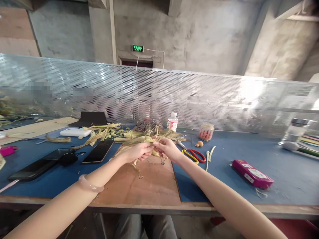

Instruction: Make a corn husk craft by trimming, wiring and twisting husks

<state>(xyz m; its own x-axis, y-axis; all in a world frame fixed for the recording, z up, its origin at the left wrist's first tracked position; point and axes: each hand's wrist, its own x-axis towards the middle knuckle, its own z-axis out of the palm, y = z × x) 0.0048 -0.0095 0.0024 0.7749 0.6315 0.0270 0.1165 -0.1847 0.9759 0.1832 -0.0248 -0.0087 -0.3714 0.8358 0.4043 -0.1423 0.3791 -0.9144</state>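
Note:
Above a brown board (149, 186), my two hands meet around pale, dried strips that look like corn husk (149, 139). My left hand (139, 152), its wrist ringed by a pale bangle (91, 183), is closed with its fingers pinching the husk. My right hand (167, 149) pinches the same piece from the other side, thumb and fingertips together. A thin strip (137, 169) dangles below the left fingers onto the board. More husks (134, 133) are heaped just behind the hands. Scissors with red and yellow handles (195, 156) lie right beside my right wrist. My fingertips partly hide the held piece.
Left on the blue table lie a phone (98, 152), a black device (42, 164) and a white case (75, 132). A white-capped bottle (172, 122), a jar (206, 131) and a magenta box (252, 173) stand or lie rightward. A perforated metal screen (211, 99) runs behind.

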